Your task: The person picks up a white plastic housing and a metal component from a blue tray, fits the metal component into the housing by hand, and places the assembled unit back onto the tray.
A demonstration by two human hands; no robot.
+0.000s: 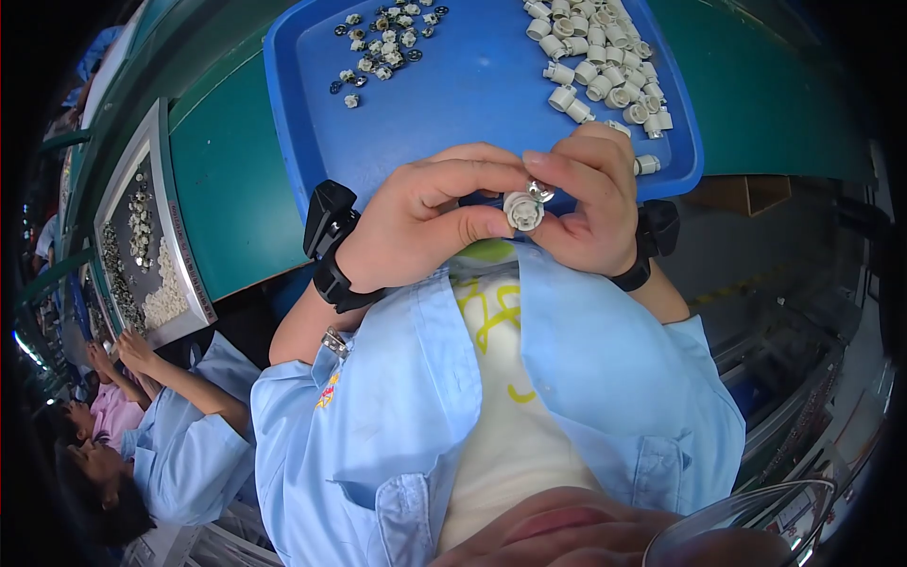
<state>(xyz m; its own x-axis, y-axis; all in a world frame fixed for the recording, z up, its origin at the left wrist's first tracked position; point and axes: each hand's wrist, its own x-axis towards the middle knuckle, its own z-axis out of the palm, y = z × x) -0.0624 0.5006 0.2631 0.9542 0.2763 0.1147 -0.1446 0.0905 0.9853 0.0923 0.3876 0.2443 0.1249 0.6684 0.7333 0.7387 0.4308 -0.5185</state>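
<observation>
A long, narrow white label strip with red markings runs along the grey tray's right rim.

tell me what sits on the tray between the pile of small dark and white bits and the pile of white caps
Nothing: in the head view that stretch of the blue tray between the small mixed bits and the white caps is bare plastic.
</observation>
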